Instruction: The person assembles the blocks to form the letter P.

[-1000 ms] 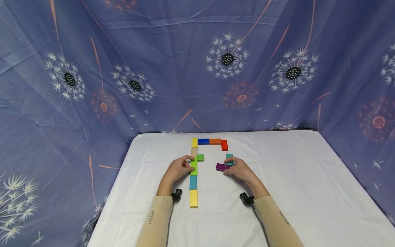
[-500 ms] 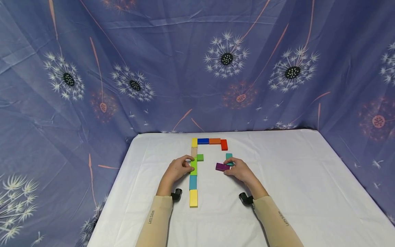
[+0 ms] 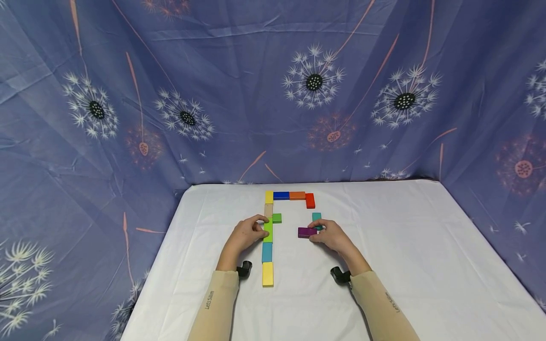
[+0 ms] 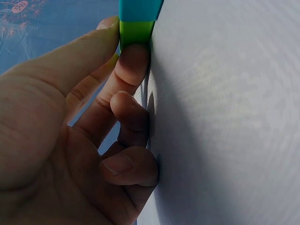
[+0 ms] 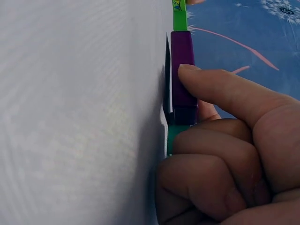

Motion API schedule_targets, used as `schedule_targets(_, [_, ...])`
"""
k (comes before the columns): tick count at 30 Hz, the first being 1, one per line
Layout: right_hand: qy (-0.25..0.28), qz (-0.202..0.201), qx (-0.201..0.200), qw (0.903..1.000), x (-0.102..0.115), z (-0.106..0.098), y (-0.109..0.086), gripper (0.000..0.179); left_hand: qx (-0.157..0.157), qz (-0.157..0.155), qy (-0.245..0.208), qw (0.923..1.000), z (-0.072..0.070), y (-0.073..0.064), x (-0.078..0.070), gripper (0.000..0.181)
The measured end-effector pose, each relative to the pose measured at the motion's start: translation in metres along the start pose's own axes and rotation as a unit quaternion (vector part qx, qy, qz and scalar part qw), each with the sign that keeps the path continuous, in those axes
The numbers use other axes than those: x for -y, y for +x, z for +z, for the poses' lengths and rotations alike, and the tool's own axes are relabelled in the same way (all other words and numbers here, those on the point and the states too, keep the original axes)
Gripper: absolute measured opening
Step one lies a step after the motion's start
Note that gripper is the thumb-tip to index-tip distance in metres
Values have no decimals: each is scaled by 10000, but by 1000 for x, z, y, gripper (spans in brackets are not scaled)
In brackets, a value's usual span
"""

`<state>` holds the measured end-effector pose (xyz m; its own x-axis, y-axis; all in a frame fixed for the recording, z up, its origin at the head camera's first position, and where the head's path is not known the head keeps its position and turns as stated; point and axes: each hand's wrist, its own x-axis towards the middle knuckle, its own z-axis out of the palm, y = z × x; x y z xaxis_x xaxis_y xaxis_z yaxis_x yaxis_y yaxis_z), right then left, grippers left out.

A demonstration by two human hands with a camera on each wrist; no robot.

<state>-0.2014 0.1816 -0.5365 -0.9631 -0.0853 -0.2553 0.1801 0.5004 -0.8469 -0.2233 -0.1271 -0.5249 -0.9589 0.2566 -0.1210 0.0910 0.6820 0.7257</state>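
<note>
In the head view, my right hand (image 3: 331,235) pinches a purple block (image 3: 307,232) between thumb and fingers. A thin shadow gap shows between this purple block (image 5: 182,70) and the white cloth in the right wrist view. Just behind the fingers lies a teal block (image 3: 316,217), partly covered by them. My left hand (image 3: 245,234) holds a light green block (image 3: 268,229) in the left column, thumb and fingertips at its left side and top. Below it in the column lie a blue block (image 3: 267,252) and a yellow block (image 3: 268,274).
Farther up the column are a tan block (image 3: 268,210) and a small yellow block (image 3: 269,197). A dark blue block (image 3: 281,195), an orange block (image 3: 297,195) and a red block (image 3: 310,201) continue rightward. A small green block (image 3: 277,218) adjoins the column. White cloth covers the table (image 3: 409,255).
The purple block has turned slightly in my right hand, from slanted to nearly level across the view. My left hand has stayed in place on the light green block.
</note>
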Motion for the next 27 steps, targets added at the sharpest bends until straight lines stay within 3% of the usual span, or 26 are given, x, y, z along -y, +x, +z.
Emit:
schedule_targets(17, [208,175,25,9996,7,-2,-1,40,-14,21,86,10000,0,0,0,38])
schedule_targets(27, [231,58,50,9997,11,-5,0,41,-38,114,123,9999,0,0,1,38])
